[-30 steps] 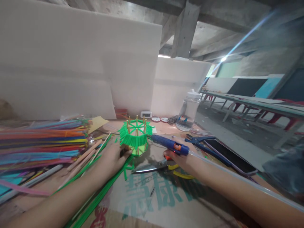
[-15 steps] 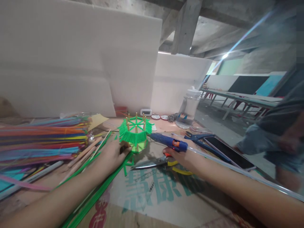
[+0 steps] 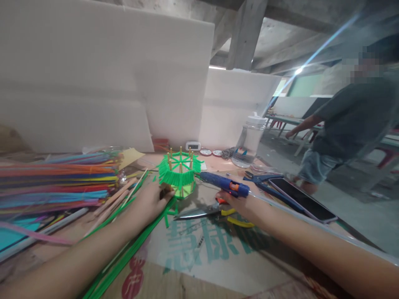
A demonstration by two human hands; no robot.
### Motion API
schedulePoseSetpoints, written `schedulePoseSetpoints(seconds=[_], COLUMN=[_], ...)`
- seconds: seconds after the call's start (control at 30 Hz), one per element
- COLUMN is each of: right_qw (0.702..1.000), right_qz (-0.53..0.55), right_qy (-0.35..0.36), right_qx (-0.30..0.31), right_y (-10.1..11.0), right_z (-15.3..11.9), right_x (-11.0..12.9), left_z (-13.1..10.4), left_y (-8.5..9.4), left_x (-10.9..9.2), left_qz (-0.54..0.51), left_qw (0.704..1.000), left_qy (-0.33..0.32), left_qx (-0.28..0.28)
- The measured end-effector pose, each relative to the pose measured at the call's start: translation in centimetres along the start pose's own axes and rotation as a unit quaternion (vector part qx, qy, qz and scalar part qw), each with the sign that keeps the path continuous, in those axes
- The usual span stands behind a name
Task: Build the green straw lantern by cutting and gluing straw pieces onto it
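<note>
A green round model (image 3: pixel 180 176) with short wooden posts and a fringed rim stands at the middle of the table. My left hand (image 3: pixel 156 197) is closed at its left lower side, fingers round a small brown piece (image 3: pixel 165 190). My right hand (image 3: pixel 232 199) grips a blue glue gun (image 3: pixel 222 183), whose nozzle points left and is close to or at the model's right rim. Below the gun lie scissors (image 3: pixel 195 213) with yellow handles, near my right hand. Long green strips (image 3: pixel 131 249) run under my left wrist toward the front edge.
Bundles of coloured pipe cleaners (image 3: pixel 56 178) cover the left side. At right are a phone (image 3: pixel 302 199), blue-handled pliers (image 3: pixel 268 179) and a water bottle (image 3: pixel 249 141). A small clock (image 3: pixel 193 146) stands behind the model. Beyond the table, a person (image 3: pixel 352 120) is walking.
The person at the right has moved further into view. The table scene has shifted slightly to the right in view; both hands keep their holds.
</note>
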State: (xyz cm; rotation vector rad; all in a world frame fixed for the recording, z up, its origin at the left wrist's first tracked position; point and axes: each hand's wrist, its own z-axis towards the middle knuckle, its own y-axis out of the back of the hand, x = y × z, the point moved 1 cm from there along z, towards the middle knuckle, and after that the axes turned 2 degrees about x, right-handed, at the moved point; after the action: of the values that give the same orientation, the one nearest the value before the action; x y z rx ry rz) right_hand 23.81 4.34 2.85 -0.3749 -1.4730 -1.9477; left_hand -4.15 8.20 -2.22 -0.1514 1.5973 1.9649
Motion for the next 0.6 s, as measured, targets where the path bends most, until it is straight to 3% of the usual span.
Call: schedulePoseSetpoints(seconds=[0.2,0.6], right_qw=[0.999,0.999], right_qz=[-0.014,-0.025], right_qy=[0.047,0.037], right_qx=[-0.007,-0.005], right_y=[0.13,0.08], right_z=[0.33,0.31], right_x=[-0.17,-0.26], left_z=[-0.05,-0.07], left_y=[0.09,0.05], left_x=[-0.15,-0.10], left_qz=[-0.023,-0.016], left_qw=[1.000,1.000], left_qy=[0.002,-0.009], left_qx=[0.002,-0.012])
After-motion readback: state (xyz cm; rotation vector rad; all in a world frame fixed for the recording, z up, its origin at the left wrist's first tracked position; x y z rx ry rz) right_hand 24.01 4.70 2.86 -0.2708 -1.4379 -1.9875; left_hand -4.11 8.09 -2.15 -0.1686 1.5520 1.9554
